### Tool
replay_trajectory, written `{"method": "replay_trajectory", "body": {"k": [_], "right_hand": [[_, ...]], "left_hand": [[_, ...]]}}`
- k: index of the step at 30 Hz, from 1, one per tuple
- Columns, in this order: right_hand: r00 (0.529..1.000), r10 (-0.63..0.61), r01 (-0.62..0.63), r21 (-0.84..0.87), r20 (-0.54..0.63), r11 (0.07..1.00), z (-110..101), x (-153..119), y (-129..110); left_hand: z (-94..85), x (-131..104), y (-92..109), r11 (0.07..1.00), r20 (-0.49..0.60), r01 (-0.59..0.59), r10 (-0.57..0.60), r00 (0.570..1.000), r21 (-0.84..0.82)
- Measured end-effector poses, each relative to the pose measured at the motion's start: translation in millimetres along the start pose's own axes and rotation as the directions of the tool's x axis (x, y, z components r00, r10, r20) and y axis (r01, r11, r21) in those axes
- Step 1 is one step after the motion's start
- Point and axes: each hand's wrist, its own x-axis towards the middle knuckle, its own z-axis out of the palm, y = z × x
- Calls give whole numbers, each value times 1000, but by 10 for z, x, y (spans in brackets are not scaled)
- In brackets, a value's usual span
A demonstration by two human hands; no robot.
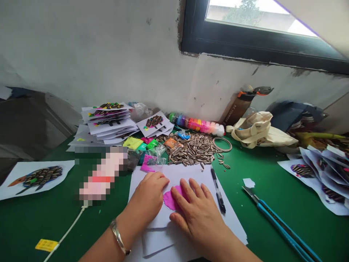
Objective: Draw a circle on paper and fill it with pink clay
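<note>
Grey wall (109, 54), dark-framed window (231, 42) and green tabletop (272, 167) noted from where I stand. Pink modelling clay (169, 201) obs. on white paper (191, 171), pressed into a flat patch, partly hidden by R hand (200, 209). R hand is spread wide, palm down, fingers across clay's right side. L hand (149, 194) is loosely curled just beside clay's left edge; cannot tell if it grips or touches anything.

Step in hand, in my judgement: flattening clay onto sheet, approx. midway. Next move calls for light, even fingertip pressure at the rim, w/ sheet held steady; too much force may tear thin spots.

Adjacent: sunflower seeds (193, 151) heaped behind sheet, w/ clay packets (132, 143) to their left; black pen (218, 191) on paper's right side; blue-handled bladed tool (280, 224) farther right, unattended.
</note>
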Motion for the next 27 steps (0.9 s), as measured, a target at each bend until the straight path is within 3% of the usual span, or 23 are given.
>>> {"method": "replay_trajectory", "body": {"k": [11, 20, 27], "right_hand": [[1000, 9, -10, 60, 16, 998, -99, -19, 97], [1000, 20, -21, -40, -20, 999, -9, 48, 21], [999, -39, 38, -47, -32, 998, -9, -55, 71]], "left_hand": [[-11, 39, -4, 999, -8, 11, -11, 1000, -43], [7, 3, 11, 1000, -2, -17, 17, 1000, -8], [-8, 6, 24, 1000, -19, -27, 26, 999, -8]]}}
